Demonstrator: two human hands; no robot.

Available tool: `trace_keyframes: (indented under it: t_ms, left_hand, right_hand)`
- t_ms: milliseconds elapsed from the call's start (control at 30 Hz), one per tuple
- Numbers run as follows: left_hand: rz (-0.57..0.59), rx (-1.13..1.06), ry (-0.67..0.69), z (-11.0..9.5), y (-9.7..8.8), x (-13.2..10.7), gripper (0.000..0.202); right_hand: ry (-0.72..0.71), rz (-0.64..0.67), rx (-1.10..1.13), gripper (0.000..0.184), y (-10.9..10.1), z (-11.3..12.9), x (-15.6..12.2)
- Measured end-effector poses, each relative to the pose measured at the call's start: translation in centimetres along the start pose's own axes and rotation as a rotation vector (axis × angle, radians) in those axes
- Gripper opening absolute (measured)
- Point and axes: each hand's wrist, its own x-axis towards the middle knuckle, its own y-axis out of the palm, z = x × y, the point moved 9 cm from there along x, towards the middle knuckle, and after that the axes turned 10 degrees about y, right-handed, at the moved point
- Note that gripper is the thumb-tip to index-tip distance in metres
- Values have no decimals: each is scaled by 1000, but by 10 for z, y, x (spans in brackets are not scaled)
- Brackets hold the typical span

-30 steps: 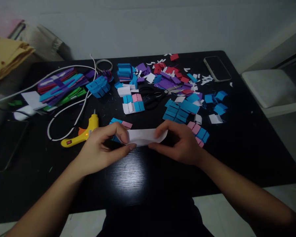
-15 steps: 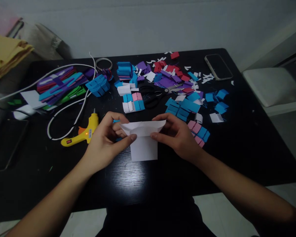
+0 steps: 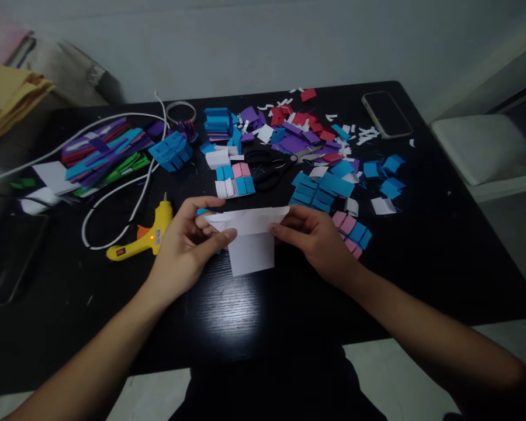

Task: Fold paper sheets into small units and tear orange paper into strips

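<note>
Between both hands, above the black table, I hold a folded piece of white paper (image 3: 251, 248), wide at its top and narrower below. My left hand (image 3: 196, 234) pinches its left end, thumb on the near face. On the right end, my right hand (image 3: 309, 233) grips it with thumb in front and fingers behind. Part of a blue paper piece (image 3: 207, 211) shows behind my left fingers. To the left of that hand lies a yellow glue gun (image 3: 144, 234) with a small orange light.
Scissors (image 3: 284, 166) lie among paper scraps (image 3: 296, 137). Folded blue, pink and white paper blocks (image 3: 235, 179) sit beyond my hands, more blocks (image 3: 353, 233) to the right. A white cable (image 3: 129, 219) loops at left. A phone (image 3: 386, 115) rests at back right.
The white paper has tilted, its lower edge now slanting, and its flared top ends look flatter. Both hands keep their hold. The whole view has shifted slightly.
</note>
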Motion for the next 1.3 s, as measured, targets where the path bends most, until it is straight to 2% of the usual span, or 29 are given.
trace_keyframes:
  t_ms: [233,400,567,667,767,833,933,1000,1133,1300]
  left_hand:
    - [-39,32,25,-1,-2,-2,45]
    - [18,36,-53,5,7,-4,48]
    - [68,18,-101,9,14,-6,34]
    - [55,2,-85,9,13,-5,36]
    - [-9,13,7,3,7,-3,46]
    - [-19,26,49,-1,5,-3,43]
    - [42,47,45,-3,8,-4,24]
    - [83,68,35,-4,11,-4,17]
    - [101,59,51,-9,12,-3,19]
    - [135,20,-1,-1,12,-2,23]
  right_hand:
    - [-9,-13,-11,26,0,0,-1]
    - [0,-33,-6,27,-1,-6,0]
    - [3,-3,-24,29,2,-7,0]
    - [-13,-32,-58,42,1,-3,-4]
    - [-82,-44,-111,61,3,6,-10]
    - [-155,-33,-170,56,6,11,-13]
    - [-226,-32,-249,37,8,14,-15]
    - [-251,-41,-261,32,7,14,-15]
    - [-296,-54,-301,32,6,18,-17]
    - [-382,-85,-455,13,6,25,-18]
